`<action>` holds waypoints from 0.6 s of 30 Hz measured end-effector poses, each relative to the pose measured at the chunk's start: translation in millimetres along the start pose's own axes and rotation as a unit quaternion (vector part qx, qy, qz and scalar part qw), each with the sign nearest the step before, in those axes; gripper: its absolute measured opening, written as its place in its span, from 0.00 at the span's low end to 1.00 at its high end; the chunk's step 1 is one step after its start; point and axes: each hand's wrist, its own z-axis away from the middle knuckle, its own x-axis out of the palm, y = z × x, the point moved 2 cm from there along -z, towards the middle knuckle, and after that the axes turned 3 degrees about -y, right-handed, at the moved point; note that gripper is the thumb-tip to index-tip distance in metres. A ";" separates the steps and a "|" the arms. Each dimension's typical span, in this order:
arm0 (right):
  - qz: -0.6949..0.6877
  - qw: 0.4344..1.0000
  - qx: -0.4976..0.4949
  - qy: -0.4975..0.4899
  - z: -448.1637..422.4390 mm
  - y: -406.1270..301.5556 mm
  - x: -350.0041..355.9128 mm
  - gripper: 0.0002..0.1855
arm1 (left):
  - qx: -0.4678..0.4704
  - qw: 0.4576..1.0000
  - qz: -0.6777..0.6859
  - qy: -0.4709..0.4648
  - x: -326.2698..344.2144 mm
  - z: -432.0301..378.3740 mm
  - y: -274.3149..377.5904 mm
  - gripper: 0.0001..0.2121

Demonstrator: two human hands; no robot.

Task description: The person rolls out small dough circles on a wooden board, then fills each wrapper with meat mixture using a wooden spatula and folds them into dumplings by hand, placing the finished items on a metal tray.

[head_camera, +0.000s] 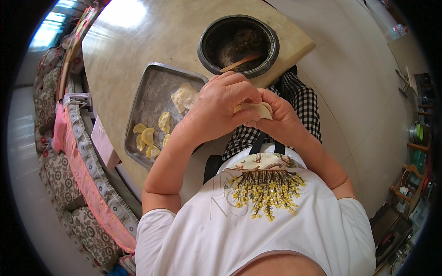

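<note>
Both hands meet above my lap around one pale, folded dumpling (264, 109). My left hand (224, 100) pinches its near and upper edge, while my right hand (281, 114) holds it from the other side; the fingers partly cover it. Left of the hands, a rectangular metal tray (133, 114) lies on the table, holding several yellowish dumplings (147, 136) and a floury stack of dough wrappers (184, 96). Beyond the hands stands a round black pot (203, 45) with dark filling (248, 39) inside and a wooden utensil (241, 63) resting against its rim.
The pale table (155, 34) extends ahead and to the left, its rounded corner at the right. A sofa with patterned cushions (62, 179) and a pink cover (86, 193) runs along the left. Tiled floor (352, 86) lies right, with a wooden chair (411, 183) farther off.
</note>
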 end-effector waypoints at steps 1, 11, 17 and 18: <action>-0.002 1.000 -0.009 -0.004 -0.5 0.5 -0.5 0.23 | -0.008 1.000 0.011 -0.007 -0.2 -0.1 0.2 0.10; 0.022 0.999 -0.029 -0.005 -1.1 -2.4 -1.7 0.29 | -0.046 0.999 0.019 -0.013 -0.4 0.1 2.5 0.08; -0.001 0.998 -0.027 0.062 0.8 -0.7 -7.0 0.25 | 0.028 0.997 -0.065 0.029 -6.5 -5.1 5.2 0.07; 0.002 0.996 -0.041 0.077 0.3 -0.7 -7.4 0.23 | 0.029 0.996 -0.080 0.039 -7.6 -5.7 6.6 0.07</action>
